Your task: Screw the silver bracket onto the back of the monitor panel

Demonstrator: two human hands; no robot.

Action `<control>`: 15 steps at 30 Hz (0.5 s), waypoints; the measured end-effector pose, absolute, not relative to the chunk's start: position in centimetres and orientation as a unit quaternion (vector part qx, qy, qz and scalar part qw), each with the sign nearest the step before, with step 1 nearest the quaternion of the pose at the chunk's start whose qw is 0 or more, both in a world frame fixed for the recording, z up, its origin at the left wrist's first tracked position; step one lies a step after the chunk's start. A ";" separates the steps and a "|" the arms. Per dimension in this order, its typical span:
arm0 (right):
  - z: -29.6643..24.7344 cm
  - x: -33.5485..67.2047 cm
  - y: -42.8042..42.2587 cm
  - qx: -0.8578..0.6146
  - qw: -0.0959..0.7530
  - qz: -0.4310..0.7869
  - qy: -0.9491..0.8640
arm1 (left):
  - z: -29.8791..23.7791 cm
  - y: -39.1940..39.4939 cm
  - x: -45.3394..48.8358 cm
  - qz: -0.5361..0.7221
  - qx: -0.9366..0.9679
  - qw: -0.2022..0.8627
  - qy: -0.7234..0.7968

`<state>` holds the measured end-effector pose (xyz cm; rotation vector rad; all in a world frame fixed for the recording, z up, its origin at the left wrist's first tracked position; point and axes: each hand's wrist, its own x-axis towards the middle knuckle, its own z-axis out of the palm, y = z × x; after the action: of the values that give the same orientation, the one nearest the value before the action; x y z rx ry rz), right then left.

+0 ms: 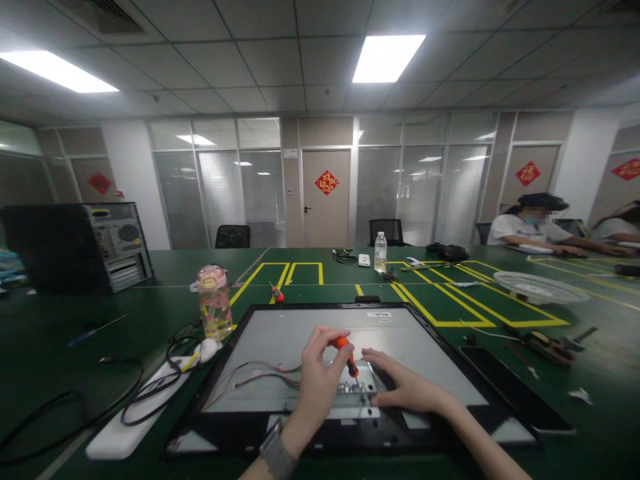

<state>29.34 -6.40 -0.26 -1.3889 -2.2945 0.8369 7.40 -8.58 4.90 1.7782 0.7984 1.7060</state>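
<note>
A flat display panel (280, 330) with a black frame lies face down on the green table in front of me. My left hand (323, 370), a watch on its wrist, is closed around an orange and black screwdriver (353, 365). The tool stands nearly upright, its tip down at a metal bracket (367, 408) near the panel's lower middle. My right hand (405, 383) rests on the bracket's right side with fingers stretched and apart, holding nothing I can see. Thin wires (263, 383) run left from the bracket, partly behind my left hand.
At left are a white power strip (135, 413) with black cables, a pink-lidded bottle (215, 303) and a computer case (75, 247). A black slab (515, 387) lies at right, near a white round rack (540, 287). Another person (530, 227) sits at far right.
</note>
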 end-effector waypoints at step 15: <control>0.3 29.1 -6.7 -0.489 0.164 0.295 -0.804 | 4.8 -8.5 7.1 0.633 0.633 0.318 0.312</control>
<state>29.11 -6.73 0.28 -1.3956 -2.2927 0.8421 7.08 -8.49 4.84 1.6668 0.8201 1.6660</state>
